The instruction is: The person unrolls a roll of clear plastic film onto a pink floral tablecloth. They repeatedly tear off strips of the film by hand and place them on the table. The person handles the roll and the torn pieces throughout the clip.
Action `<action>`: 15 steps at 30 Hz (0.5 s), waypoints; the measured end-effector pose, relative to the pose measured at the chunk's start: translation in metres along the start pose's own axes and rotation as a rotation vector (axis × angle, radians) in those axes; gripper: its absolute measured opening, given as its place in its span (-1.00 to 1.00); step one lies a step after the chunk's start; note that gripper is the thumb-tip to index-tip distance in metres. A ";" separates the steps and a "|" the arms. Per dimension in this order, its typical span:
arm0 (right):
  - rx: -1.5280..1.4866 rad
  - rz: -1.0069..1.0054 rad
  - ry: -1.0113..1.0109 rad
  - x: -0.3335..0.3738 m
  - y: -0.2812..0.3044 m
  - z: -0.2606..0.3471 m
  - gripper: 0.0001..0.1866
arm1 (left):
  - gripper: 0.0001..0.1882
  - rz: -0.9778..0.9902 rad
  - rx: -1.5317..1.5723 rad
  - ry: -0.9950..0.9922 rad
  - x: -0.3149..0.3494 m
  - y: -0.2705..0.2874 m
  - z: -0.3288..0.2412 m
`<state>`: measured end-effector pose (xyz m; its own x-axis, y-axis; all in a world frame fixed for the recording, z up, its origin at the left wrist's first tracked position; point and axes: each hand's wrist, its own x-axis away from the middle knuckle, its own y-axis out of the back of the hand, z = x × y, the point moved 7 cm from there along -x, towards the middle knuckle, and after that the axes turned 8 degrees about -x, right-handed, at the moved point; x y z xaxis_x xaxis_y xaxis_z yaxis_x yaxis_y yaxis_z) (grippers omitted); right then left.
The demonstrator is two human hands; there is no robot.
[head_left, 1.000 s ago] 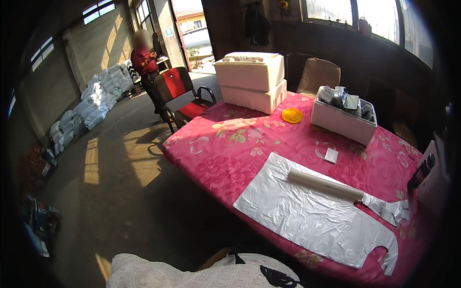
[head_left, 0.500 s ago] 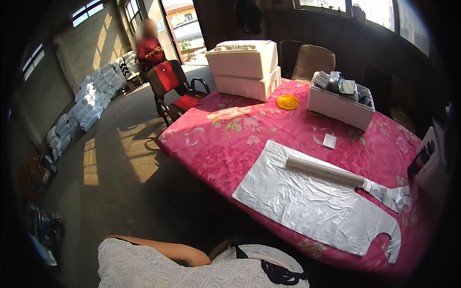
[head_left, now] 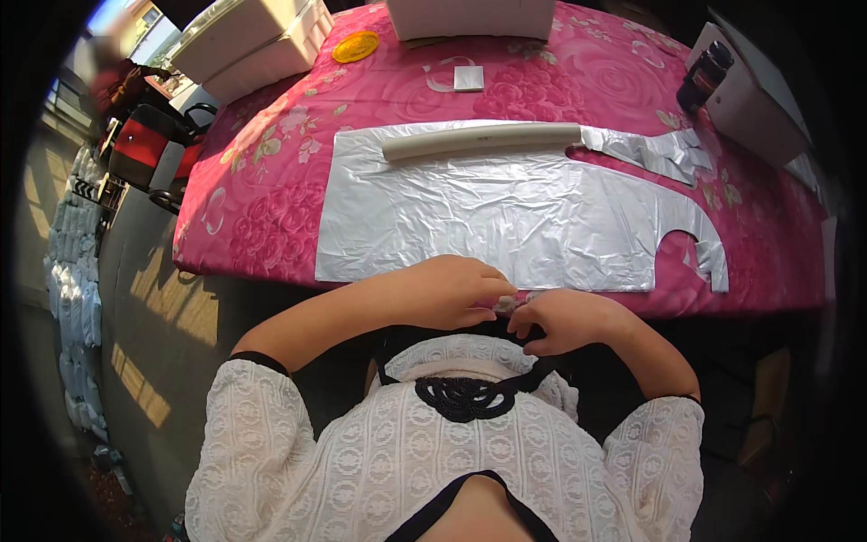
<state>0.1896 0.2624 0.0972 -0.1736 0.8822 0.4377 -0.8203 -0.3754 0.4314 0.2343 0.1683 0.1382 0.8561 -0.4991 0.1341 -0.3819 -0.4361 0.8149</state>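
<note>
And there were my hands, left [head_left: 452, 294] and right [head_left: 571, 321], fingers loosely bent and empty, almost meeting at the table's near edge! The silver bag [head_left: 551, 226] lay flat just beyond them, its handles to my right; whether my left fingers touched it, I couldn't tell. Across its far side lay the pale roll [head_left: 483, 142]! Farther off stood a white box [head_left: 471, 20], its contents out of view, and stacked foam boxes [head_left: 257, 50] to the left, the yellow dish [head_left: 355, 46] near them, a dark bottle [head_left: 705, 77] on the right
</note>
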 end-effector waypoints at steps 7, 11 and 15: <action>-0.002 -0.305 0.101 -0.064 0.078 -0.023 -0.61 | -0.72 0.274 -0.539 0.115 -0.020 0.026 0.090; 0.479 -0.898 0.185 -0.073 0.164 -0.052 -0.48 | -0.70 -0.042 -0.347 0.248 -0.001 0.015 0.126; 0.635 -1.008 -0.004 -0.082 0.214 -0.115 -0.43 | -0.60 -0.409 -0.153 0.243 0.002 -0.009 0.145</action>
<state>-0.0339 0.1429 0.0631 0.3972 0.8599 -0.3206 -0.1695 0.4121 0.8953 0.1885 0.0624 0.0496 0.9884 -0.1135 -0.1005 0.0414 -0.4360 0.8990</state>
